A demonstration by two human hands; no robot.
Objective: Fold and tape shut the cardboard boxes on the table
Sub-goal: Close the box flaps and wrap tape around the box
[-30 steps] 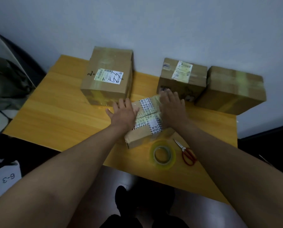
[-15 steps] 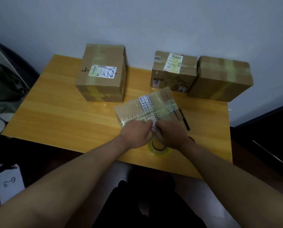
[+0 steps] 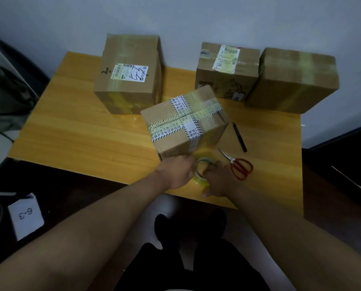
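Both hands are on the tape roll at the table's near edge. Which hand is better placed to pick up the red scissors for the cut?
The right hand. The red scissors lie just beside it on its outer side, while the left hand sits across the tape roll from them and would have to cross over.

I'm over a table (image 3: 74, 127) of yellow wood, smooth, faint grain, a soft sheen. The box nearest me (image 3: 186, 124) is matt brown cardboard, crossed with printed white tape and glossy clear tape that catches the light. The tape roll (image 3: 199, 177) is clear yellowish plastic film, shiny. Scissors (image 3: 237, 164): bright metal blades, glossy red plastic handles. A pen (image 3: 239, 136) looks matt black. The tall box (image 3: 129, 74) is dull cardboard with a white paper label and shiny tape bands. The labelled box at the back (image 3: 225, 70) carries a paper label too. The far-right box (image 3: 291, 80) is cardboard under glossy tape.
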